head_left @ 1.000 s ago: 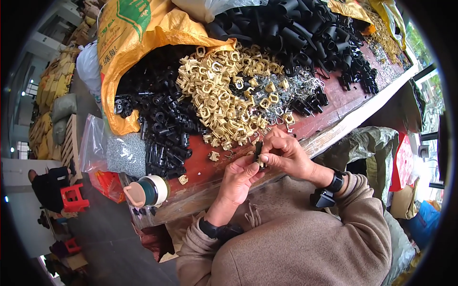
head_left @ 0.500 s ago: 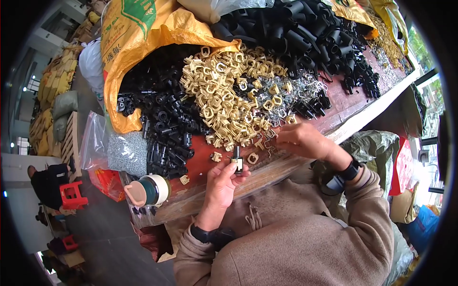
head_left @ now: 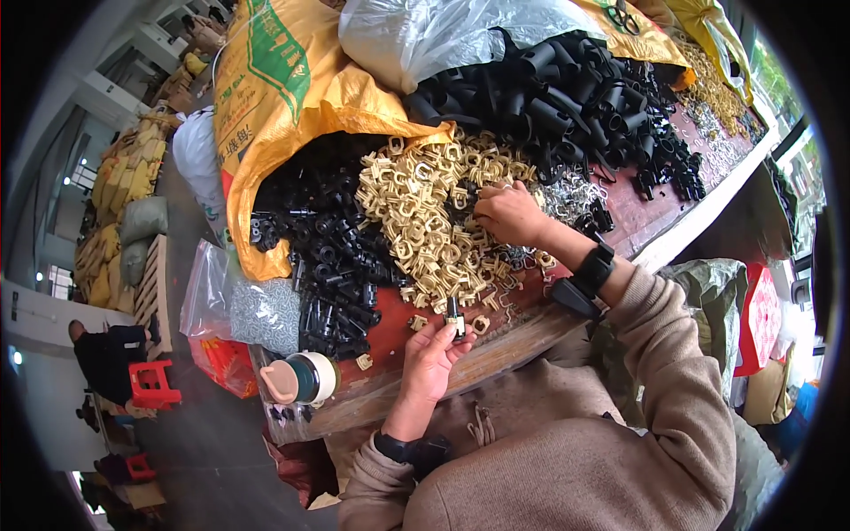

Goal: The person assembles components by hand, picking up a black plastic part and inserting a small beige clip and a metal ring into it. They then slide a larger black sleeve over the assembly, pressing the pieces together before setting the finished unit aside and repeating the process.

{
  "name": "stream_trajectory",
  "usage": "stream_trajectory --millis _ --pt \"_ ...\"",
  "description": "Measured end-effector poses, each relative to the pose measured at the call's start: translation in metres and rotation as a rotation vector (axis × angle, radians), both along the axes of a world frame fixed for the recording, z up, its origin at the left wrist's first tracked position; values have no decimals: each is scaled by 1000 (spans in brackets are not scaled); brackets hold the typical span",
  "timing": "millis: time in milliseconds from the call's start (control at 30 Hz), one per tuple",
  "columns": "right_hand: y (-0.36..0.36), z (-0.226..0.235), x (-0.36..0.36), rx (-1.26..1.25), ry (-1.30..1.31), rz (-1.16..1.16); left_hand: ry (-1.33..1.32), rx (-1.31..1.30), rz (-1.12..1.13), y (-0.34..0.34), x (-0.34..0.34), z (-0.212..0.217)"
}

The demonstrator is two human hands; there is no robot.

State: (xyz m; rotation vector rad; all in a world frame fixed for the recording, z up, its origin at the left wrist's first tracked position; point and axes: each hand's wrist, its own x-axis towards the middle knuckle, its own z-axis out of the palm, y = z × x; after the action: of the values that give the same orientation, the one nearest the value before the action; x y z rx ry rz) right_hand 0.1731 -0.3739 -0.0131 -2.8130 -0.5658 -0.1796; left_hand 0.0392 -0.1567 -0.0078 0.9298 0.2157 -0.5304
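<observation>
Near the table's front edge, my left hand (head_left: 428,361) pinches a small black plastic fitting (head_left: 453,307) upright, with a beige clip around its lower part. My right hand (head_left: 513,215) is at the right side of a heap of beige plastic clips (head_left: 416,208), where small silvery metal pieces (head_left: 571,188) begin. Its fingers are curled down among the parts; what they grip, if anything, is hidden. Left of the clips lies a pile of black plastic fittings (head_left: 332,265). Two loose clips, one being this beige clip (head_left: 481,325), lie close to my left hand.
A yellow woven sack (head_left: 266,177) lies open behind the fittings. Black tubes (head_left: 549,106) are heaped at the back. A bag of small grey parts (head_left: 266,314) and a cup with a pink lid (head_left: 301,379) stand at the left edge. A person (head_left: 111,363) is at far left.
My right hand has moved forward and left, from the table's front side into the heap. My left hand still holds the black fitting. The whole view has shifted a little.
</observation>
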Motion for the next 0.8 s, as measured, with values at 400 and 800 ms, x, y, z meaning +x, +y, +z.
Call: stream_trajectory --millis 400,800 --pt "-1 4 -23 211 -39 88 -16 -1 0 -1 0 -3" --pt "4 37 -86 1186 720 128 -20 -67 2 -13 1 8"
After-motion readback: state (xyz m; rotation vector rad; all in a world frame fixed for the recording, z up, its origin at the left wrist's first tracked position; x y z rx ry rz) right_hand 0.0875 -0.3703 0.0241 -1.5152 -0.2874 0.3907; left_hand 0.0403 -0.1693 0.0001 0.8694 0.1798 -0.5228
